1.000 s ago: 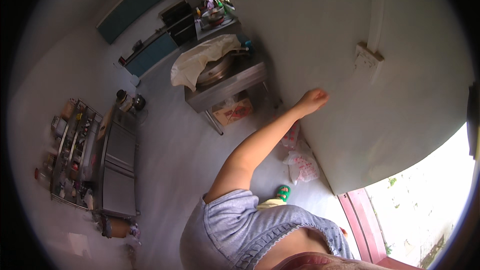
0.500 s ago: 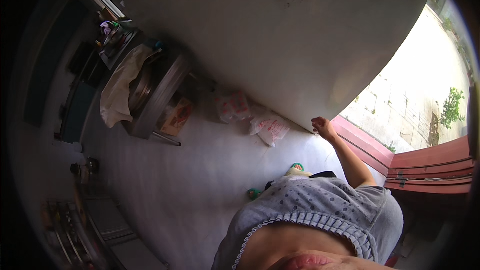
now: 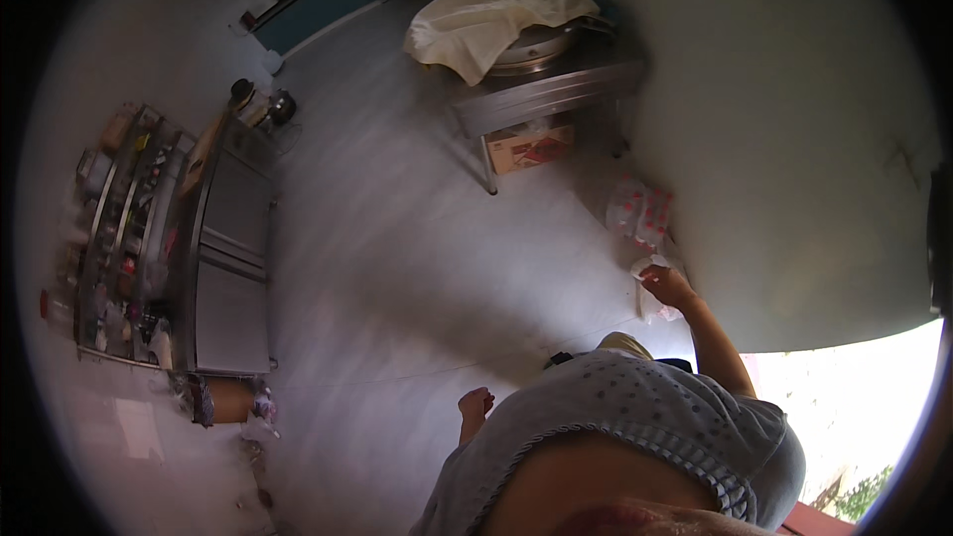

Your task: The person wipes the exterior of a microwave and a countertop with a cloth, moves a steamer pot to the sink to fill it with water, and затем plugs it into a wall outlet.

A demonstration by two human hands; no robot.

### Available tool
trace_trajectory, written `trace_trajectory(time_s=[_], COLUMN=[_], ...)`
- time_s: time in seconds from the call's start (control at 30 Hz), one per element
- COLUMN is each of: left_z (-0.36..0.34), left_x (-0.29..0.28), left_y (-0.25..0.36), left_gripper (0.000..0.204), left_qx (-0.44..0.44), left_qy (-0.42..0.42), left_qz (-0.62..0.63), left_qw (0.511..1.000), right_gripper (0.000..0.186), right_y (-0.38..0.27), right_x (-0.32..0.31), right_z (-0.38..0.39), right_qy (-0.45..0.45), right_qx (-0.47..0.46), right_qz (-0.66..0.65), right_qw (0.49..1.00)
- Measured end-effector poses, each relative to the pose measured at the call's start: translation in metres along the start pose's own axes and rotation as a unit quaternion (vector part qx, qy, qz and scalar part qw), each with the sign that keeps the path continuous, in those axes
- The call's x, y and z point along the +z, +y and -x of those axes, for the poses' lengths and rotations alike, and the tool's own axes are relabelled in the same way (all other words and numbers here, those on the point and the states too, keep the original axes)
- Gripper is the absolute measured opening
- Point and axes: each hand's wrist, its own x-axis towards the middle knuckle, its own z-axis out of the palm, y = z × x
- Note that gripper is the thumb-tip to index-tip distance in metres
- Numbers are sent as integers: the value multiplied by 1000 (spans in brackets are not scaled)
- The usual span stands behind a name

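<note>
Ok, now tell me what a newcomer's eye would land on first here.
Probably the cream cloth draped over a round metal appliance on the metal table, top centre. Next, the glaring bright opening at lower right. Then the right hand, right of centre near white-and-red plastic bags; whether it holds the white thing at its fingertips is unclear.

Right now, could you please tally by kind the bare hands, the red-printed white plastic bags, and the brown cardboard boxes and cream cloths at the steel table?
Bare hands, left hand and right hand: 2
Red-printed white plastic bags, one partly behind the right hand: 2
Brown cardboard box under the steel table: 1
Cream cloth at the table: 1
Total: 6
</note>
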Motion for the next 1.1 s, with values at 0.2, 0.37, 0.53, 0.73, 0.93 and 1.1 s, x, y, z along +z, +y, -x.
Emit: trace_trajectory(time_s=[0.2, 0.37, 0.53, 0.73, 0.93, 1.1], left_z=[-45, -114, -173, -231, -257, -303], left_x=[-20, -13, -45, -85, -71, -66], left_y=[104, 216, 278, 266, 215, 229], left_gripper=[12, 48, 46, 36, 33, 43], left_qx=[11, 30, -15, -124, -313, -344], left_qy=[78, 63, 94, 139, 173, 98], left_qz=[100, 58, 86, 79, 186, 166], left_qw=[992, 996, 992, 979, 915, 919], right_gripper=[22, 25, 26, 25, 25, 23], right_y=[40, 48, -18, -175, -367, -462], right_x=[39, 45, 60, 94, 146, 212], right_z=[-21, -88, -233, -425, -574, -671], right_qy=[-102, -119, -109, -172, -294, -243], right_qx=[42, 177, 63, -40, -217, -295], right_qz=[-17, -13, 43, 57, 96, 20], right_qw=[994, 977, 991, 983, 926, 924])
